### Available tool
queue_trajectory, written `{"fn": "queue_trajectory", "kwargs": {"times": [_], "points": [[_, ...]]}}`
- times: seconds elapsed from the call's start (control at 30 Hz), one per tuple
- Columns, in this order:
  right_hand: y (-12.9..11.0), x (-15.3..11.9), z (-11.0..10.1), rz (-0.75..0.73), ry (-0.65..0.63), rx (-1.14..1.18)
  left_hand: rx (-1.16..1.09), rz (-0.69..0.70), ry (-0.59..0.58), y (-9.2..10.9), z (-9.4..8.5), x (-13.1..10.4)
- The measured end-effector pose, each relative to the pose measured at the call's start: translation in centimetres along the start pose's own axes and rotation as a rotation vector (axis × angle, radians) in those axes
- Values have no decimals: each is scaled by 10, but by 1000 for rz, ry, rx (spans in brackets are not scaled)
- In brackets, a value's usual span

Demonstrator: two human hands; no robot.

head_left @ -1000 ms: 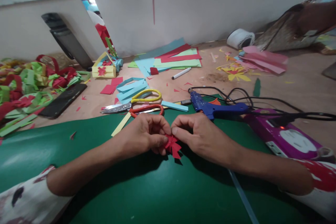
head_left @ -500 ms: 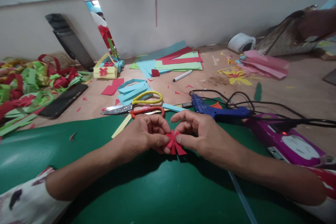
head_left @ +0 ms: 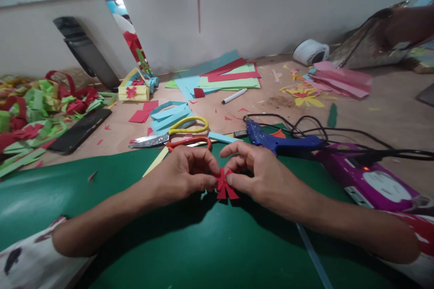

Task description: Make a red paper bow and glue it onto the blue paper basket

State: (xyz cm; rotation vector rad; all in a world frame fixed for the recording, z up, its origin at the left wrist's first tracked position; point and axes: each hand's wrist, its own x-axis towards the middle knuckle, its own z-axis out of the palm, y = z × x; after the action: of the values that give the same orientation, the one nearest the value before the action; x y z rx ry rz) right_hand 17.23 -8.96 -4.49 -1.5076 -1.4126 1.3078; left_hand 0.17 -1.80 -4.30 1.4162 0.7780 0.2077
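Observation:
Between my hands is a small red paper flower [head_left: 224, 186] with slit petals, held just above the green mat [head_left: 210, 244]. My left hand [head_left: 190, 171] pinches its left petals between thumb and fingers. From the other side, my right hand [head_left: 254, 171] grips a right petal, its thumb in front and index finger raised. Just beyond the left hand lie scissors with one yellow and one orange handle [head_left: 188, 125]. A blue glue gun [head_left: 271, 137] lies past the right hand, and a clear glue stick [head_left: 313, 255] rests on the mat.
A purple power strip [head_left: 366, 180] with a lit red light sits at right, black cables around it. Coloured paper sheets [head_left: 230, 82] and a white marker [head_left: 234, 96] lie behind. At left are a phone [head_left: 79, 131], a yellow paper basket [head_left: 134, 92] and heaped paper pieces [head_left: 30, 113].
The left fingers have shifted slightly on the flower's left edge, and fingers below it no longer show in front of the mat. The whole view has drifted a little.

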Motion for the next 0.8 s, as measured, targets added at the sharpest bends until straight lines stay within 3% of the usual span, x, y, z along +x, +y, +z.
{"fn": "queue_trajectory", "kwargs": {"times": [0.8], "points": [[6,-1,6,-44,-8,-66,253,124,32,-6,3,-1]]}}
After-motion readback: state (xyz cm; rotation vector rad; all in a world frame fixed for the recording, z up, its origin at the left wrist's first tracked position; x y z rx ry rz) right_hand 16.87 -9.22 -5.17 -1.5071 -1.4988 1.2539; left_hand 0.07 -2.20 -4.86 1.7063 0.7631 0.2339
